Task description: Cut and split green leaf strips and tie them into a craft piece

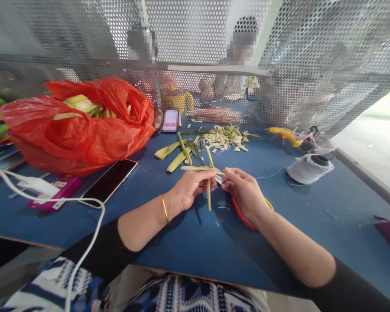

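Note:
My left hand [191,185], with a gold bangle at the wrist, pinches two narrow pale-green leaf strips [209,200] where they cross. One strip runs away from me and back towards me; the other lies sideways. My right hand [242,190] is closed at the right end of the sideways strip [195,168], thumb against fingers. Under my right hand is a pair of scissors with a red and yellow handle [245,217]; part of a blade shows between the hands. Just beyond lie several cut leaf pieces [178,161] and a heap of leaf scraps [227,137].
A red plastic bag [81,143] of leaves stands at left, near a dark phone [112,180], a purple power strip [56,195] and a white cable [99,216]. At right are a white thread cone [307,169] and yellow-handled tool [286,135]. Behind a perforated metal screen [201,34] sit people.

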The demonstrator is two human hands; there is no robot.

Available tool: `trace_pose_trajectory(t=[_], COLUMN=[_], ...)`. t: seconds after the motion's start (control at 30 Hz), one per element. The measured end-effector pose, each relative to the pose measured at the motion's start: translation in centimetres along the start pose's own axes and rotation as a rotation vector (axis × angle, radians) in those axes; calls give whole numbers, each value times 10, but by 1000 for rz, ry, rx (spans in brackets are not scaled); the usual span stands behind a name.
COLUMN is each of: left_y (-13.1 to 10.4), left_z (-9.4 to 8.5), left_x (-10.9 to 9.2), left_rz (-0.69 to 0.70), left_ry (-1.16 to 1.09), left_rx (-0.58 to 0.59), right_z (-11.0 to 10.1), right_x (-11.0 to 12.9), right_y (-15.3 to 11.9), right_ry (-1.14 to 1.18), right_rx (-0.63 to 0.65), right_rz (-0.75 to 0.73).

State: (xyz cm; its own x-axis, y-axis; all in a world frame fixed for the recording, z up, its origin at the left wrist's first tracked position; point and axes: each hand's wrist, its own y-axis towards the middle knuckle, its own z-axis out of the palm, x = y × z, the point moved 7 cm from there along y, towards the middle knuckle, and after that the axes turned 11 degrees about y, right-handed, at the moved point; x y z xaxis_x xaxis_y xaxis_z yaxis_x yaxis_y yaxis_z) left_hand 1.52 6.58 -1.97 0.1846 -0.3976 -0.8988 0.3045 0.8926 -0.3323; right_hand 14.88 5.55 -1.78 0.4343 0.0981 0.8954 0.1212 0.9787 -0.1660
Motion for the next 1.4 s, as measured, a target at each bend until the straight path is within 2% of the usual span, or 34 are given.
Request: trace_pose_trajectory(t=[0.07, 0.23, 0.37, 0.57, 0.67, 0.77, 0.87, 0.97, 1.07, 1.27, 1.4], left_y=[0, 5, 7, 9, 10, 9, 7, 4, 2, 0, 1], left_z=[-1, -5, -5, -8, -6, -3, -2, 2, 5, 6, 4], left_x=[0, -1, -6, -6, -3, -3, -4, -2, 2, 4, 5], left_rz=[21, 73, 116, 138, 88, 53, 57, 43, 29, -17, -52], left_ry=[67, 251, 328, 354, 288, 235, 286, 380, 440, 372, 347], left_rx=[-27, -83, -83, -60, 29, 85, 73, 77, 94, 144, 127], right_z=[0, 9, 15, 17, 18, 9, 0, 1, 2, 1, 3], right_x=[3, 8, 9, 9, 10, 13, 12, 7, 5, 16, 18], right_y=[1, -1, -8, -16, -12, -3, 4, 7, 6, 6, 8], right_ry=[-54, -410, -496, -494, -444, -388, -289, -209, -176, -233, -259], right_rx=[10, 150, 248, 240, 245, 151, 70, 114, 153, 99, 139], right_rz=[-15, -90, -110, -90, -66, -36, 16, 45, 23, -130, -130])
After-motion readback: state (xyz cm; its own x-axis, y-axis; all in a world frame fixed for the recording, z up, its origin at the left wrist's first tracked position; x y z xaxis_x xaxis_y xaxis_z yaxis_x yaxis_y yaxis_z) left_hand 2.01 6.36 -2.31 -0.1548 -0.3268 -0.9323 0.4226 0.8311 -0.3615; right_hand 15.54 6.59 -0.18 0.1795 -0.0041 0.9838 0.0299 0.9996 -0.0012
